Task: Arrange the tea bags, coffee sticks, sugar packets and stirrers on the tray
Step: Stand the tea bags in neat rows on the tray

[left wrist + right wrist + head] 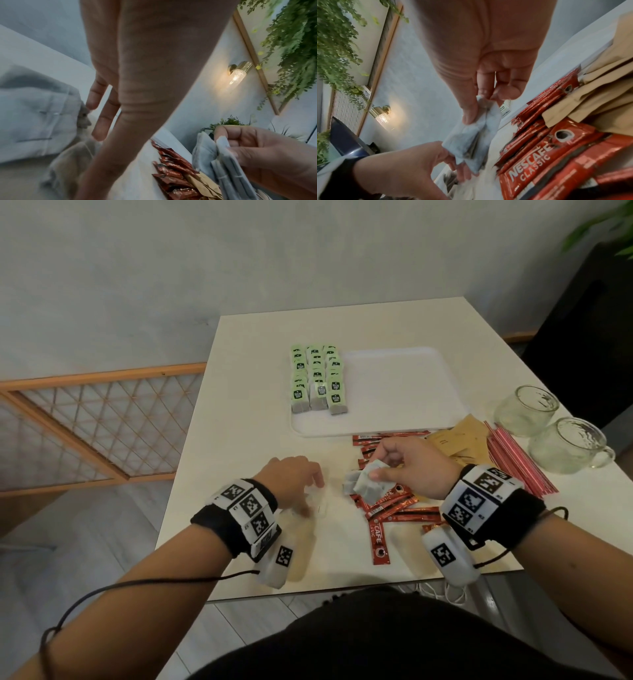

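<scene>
Right-hand fingers (pixel 471 115) pinching grey paper tea bags (pixel 359 486); left hand (pixel 294 482) reaching, grip unclear. Green-tagged tea bags (pixel 317 378) fill the white plastic tray (pixel 404 392); red coffee sticks (pixel 387 508), brown packets (pixel 455 440), pink stirrers (pixel 513 460) wait.

Right hand (pixel 407 465) grip pinched shut, left hand (pixel 291 479) fingers reaching down

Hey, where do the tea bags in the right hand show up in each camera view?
Head: tea bags just right of centre, pinched by the right hand.
Left wrist: tea bags lower right, under the right hand's fingers.
Right wrist: tea bags centre, hanging from the fingers.
Shared landmark: the red coffee sticks beside them.
</scene>
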